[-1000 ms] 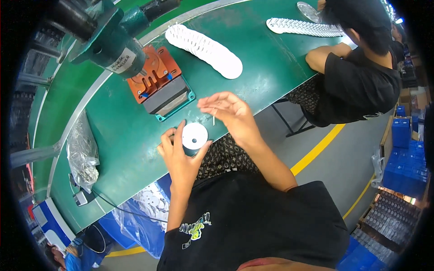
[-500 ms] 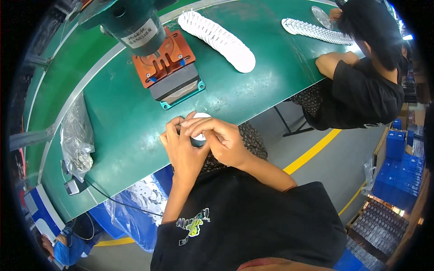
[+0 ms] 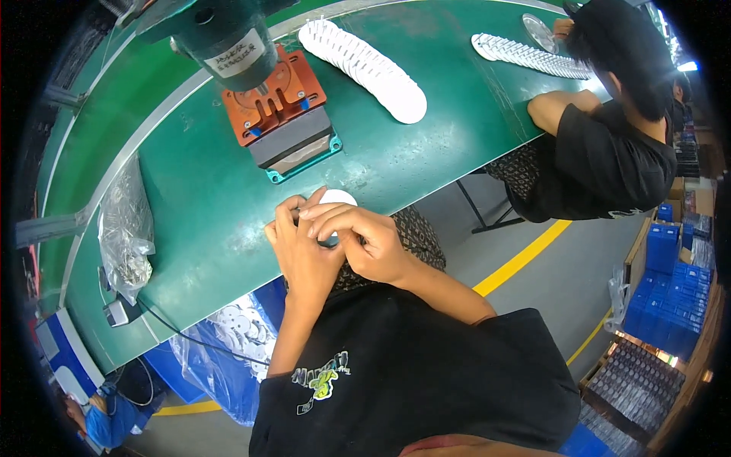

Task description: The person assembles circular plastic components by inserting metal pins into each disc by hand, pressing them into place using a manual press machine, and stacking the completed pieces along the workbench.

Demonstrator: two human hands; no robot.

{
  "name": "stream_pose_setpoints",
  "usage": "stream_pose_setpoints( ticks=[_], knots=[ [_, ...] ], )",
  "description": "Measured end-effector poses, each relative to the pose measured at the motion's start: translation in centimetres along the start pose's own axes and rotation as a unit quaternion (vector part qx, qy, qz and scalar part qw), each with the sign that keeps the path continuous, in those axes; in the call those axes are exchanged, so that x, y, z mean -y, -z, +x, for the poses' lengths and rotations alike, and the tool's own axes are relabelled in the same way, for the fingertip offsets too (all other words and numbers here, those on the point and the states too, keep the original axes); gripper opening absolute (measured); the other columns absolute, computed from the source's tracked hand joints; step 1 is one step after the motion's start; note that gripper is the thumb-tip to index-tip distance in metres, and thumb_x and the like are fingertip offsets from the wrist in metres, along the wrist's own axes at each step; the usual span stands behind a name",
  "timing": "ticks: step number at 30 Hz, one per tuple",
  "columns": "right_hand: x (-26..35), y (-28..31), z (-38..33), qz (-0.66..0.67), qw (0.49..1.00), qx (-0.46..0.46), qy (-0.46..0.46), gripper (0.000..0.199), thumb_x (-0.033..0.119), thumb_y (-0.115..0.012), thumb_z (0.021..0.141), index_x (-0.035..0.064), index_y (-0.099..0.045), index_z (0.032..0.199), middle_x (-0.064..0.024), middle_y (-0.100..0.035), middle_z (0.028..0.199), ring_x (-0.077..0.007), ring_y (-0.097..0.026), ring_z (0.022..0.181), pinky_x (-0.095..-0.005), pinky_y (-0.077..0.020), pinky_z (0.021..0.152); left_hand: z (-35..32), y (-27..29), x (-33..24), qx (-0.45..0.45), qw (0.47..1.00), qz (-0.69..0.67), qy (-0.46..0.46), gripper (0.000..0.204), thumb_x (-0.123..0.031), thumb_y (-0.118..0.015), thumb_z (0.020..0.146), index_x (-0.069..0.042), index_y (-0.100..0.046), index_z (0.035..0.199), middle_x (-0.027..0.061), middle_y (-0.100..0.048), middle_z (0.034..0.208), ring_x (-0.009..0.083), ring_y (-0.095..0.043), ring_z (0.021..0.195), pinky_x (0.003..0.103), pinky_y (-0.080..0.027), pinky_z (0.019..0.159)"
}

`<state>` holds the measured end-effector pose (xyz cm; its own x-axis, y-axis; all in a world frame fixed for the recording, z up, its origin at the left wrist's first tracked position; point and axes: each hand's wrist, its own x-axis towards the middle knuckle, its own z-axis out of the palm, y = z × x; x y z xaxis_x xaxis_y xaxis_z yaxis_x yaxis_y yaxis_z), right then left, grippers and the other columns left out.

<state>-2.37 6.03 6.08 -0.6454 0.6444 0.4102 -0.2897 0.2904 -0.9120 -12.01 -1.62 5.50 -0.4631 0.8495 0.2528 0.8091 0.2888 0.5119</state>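
At the near edge of the green table my two hands meet over a round white disc [image 3: 339,196]. My left hand [image 3: 303,247] curls around the disc's left side, thumb and fingers bent. My right hand [image 3: 373,244] lies over the disc from the right, its fingers bent in against the left fingertips. Anything small between the right fingers is hidden. Just beyond my hands stands a press with a dark cylindrical head [image 3: 228,65] above an orange slotted plate [image 3: 304,80], which rests on a dark grey block [image 3: 293,137].
Overlapping white discs with small pins form a row [image 3: 381,76] behind the press's right side. Another such row [image 3: 525,58] lies near a seated person [image 3: 617,152]. At left are a clear bag of small metal parts [image 3: 126,236] and a small cabled box [image 3: 122,312]. Bagged discs [image 3: 242,331] sit below the table.
My right fingers have shifted slightly left, closer to the left fingertips. The whole view has moved a little; the disc stays between my hands.
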Motion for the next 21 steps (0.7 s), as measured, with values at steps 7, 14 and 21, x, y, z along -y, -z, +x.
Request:
stream_pose_setpoints(
  ticks=[7, 14, 21],
  knots=[
    [-0.1, -0.2, 0.0, -0.006, 1.000, -0.008, 0.017, 0.021, -0.017, -0.045, 0.083, -0.0033, -0.061, 0.085, -0.0192, -0.068, 0.104, -0.0272, -0.066, 0.102, -0.0332, -0.0525, 0.086, -0.1, -0.3, 0.1, 0.002, 1.000, 0.012, 0.004, 0.053, -0.021, -0.076, 0.068, -0.010, -0.065, 0.119, 0.0077, -0.055, 0.103, 0.0225, -0.049, 0.105, 0.038, -0.033, 0.085],
    [-0.9, 0.0, -0.5, -0.039, 0.997, -0.008, 0.069, 0.021, -0.019, -0.049, 0.076, -0.0022, -0.059, 0.083, -0.0151, -0.068, 0.095, -0.0304, -0.066, 0.105, -0.0360, -0.0542, 0.081, -0.1, -0.3, 0.3, -0.018, 1.000, 0.008, -0.009, 0.052, -0.018, -0.074, 0.068, -0.010, -0.065, 0.119, 0.0086, -0.054, 0.101, 0.0231, -0.049, 0.105, 0.038, -0.032, 0.084],
    [-1.3, 0.1, -0.7, -0.099, 0.984, 0.036, 0.143, 0.025, -0.014, -0.055, 0.073, -0.0011, -0.060, 0.095, -0.0142, -0.068, 0.101, -0.0313, -0.064, 0.108, -0.0436, -0.0521, 0.089, -0.1, -0.1, 0.2, -0.020, 1.000, -0.001, -0.002, 0.045, -0.014, -0.069, 0.072, -0.009, -0.066, 0.117, 0.0098, -0.053, 0.099, 0.0247, -0.049, 0.102, 0.038, -0.032, 0.084]
  ],
)
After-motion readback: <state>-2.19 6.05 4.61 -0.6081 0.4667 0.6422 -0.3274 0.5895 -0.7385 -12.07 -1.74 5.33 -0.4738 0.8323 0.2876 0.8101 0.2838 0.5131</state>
